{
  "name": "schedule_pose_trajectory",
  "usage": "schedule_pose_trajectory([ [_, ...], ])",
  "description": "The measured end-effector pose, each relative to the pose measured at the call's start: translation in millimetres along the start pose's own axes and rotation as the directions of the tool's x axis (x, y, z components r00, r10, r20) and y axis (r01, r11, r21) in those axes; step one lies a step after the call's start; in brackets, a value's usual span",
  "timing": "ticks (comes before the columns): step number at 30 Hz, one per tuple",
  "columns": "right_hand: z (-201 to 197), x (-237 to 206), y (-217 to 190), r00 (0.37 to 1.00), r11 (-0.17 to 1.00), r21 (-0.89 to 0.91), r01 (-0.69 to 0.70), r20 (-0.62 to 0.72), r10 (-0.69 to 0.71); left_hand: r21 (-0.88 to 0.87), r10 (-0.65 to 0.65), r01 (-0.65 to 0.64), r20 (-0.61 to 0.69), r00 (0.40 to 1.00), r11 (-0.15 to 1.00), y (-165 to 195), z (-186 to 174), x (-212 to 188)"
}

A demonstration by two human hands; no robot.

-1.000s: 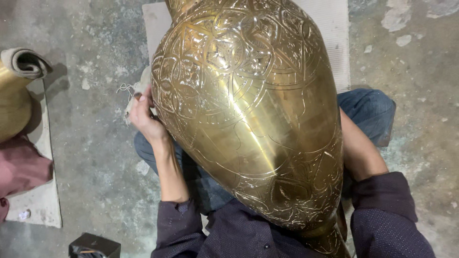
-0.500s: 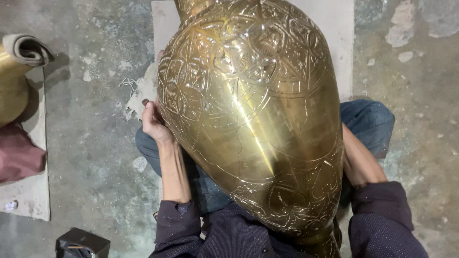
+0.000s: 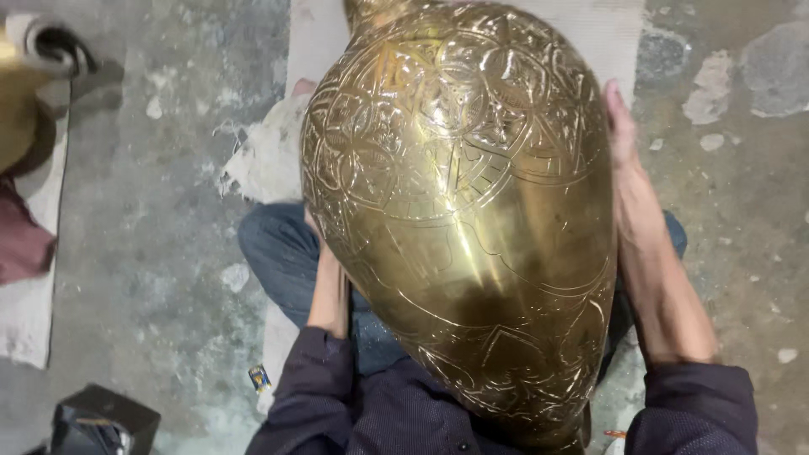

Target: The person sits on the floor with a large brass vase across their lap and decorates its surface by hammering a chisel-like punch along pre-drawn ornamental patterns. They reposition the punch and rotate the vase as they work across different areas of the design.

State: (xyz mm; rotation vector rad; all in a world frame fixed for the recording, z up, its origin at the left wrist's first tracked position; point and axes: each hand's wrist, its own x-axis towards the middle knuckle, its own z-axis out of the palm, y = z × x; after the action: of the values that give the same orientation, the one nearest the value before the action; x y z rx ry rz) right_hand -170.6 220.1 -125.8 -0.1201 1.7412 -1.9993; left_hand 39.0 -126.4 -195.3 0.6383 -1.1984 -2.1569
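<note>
Two hands are pressed flat on the engraved brass vase [image 3: 459, 211], right hand [image 3: 622, 135] visible, left hand [image 3: 313, 226] mostly hidden, engraving seemingly complete.

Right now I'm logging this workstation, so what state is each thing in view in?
Brass vase: lying tilted across the lap, engraved, shiny.
Right hand: flat against the vase's side, fingers stretched out.
Left hand: mostly hidden behind the vase; grip cannot be told.
White rag: crumpled on the floor, frayed.
Black box: on the floor, apart from the hands.
</note>
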Motion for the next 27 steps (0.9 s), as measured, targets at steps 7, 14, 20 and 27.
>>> schedule_pose_trajectory([
  [7, 14, -8, -12, 0.998, 0.999, 0.04, 0.021, 0.057, -0.023, 0.325, 0.0, -0.001, 0.003, 1.0, 0.946, 9, -1, 0],
  [14, 0, -41, 4, 0.982, 0.961, 0.276, -0.001, 0.18, -0.051, 0.258, -0.13, 0.165, -0.147, 0.981, 0.952, 19, -12, 11],
  [20, -29, -139, 49, 0.973, 0.963, -0.257, 0.081, -0.19, -0.132, 0.358, 0.06, -0.037, -0.053, 0.997, 0.933, 55, -35, 7],
  [27, -8, -272, 71, 0.94, 0.432, -0.885, -0.173, -0.279, -0.197, 0.31, 0.032, -0.174, 0.414, 0.91, 0.935, 155, 18, -48],
])
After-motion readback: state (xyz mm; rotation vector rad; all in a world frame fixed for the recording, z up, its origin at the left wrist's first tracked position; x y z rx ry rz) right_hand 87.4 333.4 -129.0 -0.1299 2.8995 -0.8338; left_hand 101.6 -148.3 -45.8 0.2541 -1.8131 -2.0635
